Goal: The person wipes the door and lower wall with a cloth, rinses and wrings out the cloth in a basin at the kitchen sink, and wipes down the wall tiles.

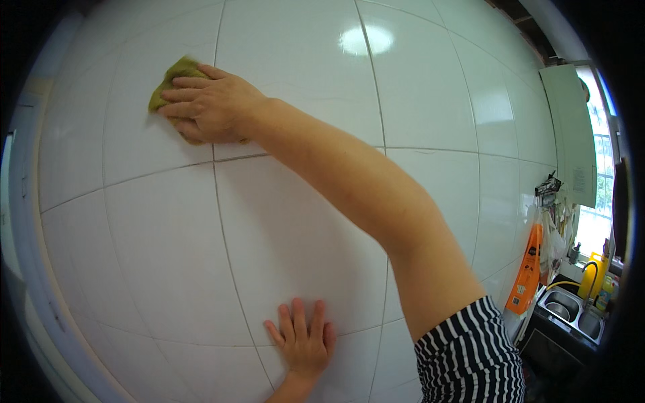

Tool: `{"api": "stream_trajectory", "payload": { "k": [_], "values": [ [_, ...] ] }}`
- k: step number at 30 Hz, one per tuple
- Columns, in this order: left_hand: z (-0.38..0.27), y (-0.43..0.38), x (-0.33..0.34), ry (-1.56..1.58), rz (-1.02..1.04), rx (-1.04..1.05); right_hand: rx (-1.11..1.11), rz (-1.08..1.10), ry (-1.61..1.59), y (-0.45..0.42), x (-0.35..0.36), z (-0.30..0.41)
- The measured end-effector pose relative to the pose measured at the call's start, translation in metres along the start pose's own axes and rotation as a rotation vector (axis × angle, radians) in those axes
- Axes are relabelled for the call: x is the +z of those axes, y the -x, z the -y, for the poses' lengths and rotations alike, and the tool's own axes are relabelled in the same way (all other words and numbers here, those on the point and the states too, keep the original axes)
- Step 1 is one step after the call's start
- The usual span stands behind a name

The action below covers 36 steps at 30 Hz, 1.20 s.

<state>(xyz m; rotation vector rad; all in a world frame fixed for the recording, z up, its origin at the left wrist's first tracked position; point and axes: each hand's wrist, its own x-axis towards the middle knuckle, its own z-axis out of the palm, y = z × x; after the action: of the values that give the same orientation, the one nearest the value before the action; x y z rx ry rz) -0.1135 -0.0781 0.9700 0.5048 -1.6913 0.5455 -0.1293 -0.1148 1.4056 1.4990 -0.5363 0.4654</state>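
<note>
A yellow-green cleaning cloth (169, 83) lies pressed against the white tiled wall (297, 211) at the upper left. My right hand (211, 108) is spread over it and holds it flat; the palm hides most of the cloth. The right arm reaches across the wall from a striped sleeve (468, 352) at the lower right. Low in the view, my left hand (304, 342) rests flat on the tiles with its fingers apart and nothing in it.
A door frame (55, 282) bounds the wall on the left. Toward the right are an orange package (526, 272), hanging bags (553, 237), a pale green cabinet (569, 136) by a window, and a double steel sink (562, 305) with a faucet (594, 274) and a yellow container (592, 277).
</note>
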Motion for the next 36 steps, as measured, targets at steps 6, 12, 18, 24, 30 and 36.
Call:
{"api": "stream_trajectory", "payload": {
  "k": [6, 12, 18, 24, 30, 36],
  "values": [
    [0.009, 0.004, 0.003, 0.009, -0.021, 0.035, 0.485, -0.091, -0.014, 0.065, -0.103, -0.093],
    [0.001, 0.004, 0.003, -0.003, 0.006, 0.051, 1.226, -0.003, 0.716, 0.249, -0.254, -0.251],
    [-0.001, 0.008, -0.002, -0.029, 0.088, 0.016, 1.075, 0.108, 0.705, 0.191, -0.238, -0.333],
    [-0.003, 0.013, -0.002, 0.100, 0.019, -0.047, 0.404, -0.074, 0.609, 0.032, -0.137, -0.272],
    [0.003, 0.011, -0.004, 0.089, 0.033, -0.071, 0.262, 0.090, -0.062, 0.014, -0.107, -0.156],
    [0.006, 0.015, 0.001, 0.116, 0.078, -0.063, 1.043, 0.028, 0.119, 0.070, -0.179, -0.224]
  ]
}}
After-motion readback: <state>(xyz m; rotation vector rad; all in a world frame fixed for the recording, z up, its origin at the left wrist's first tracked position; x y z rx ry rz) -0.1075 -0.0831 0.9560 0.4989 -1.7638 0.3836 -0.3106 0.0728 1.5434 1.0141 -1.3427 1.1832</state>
